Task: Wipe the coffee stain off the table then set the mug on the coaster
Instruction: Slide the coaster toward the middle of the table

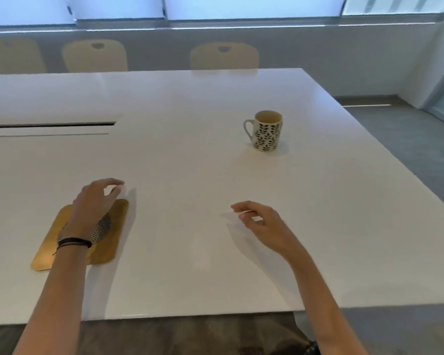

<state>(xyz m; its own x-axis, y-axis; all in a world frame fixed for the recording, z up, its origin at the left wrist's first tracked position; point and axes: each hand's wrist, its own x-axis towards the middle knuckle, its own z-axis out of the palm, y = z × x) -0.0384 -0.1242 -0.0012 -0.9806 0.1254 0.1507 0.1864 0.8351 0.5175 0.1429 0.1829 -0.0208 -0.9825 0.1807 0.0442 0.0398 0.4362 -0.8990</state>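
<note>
The mug (265,131) stood upright on the white bench (215,103), toward the far right, its handle turned left, well apart from both your hands. The coaster (101,228), a round woven disc, lay on a wooden board (49,249) near the front left, mostly hidden under your left wrist. Your left hand (95,201) hovered over the board's far edge, its grip pinched on something thin and white (122,189). Your right hand (260,224) hung near the bench's front middle, fingers curled, thumb and forefinger pinching a faint pale sheet I couldn't make out clearly.
</note>
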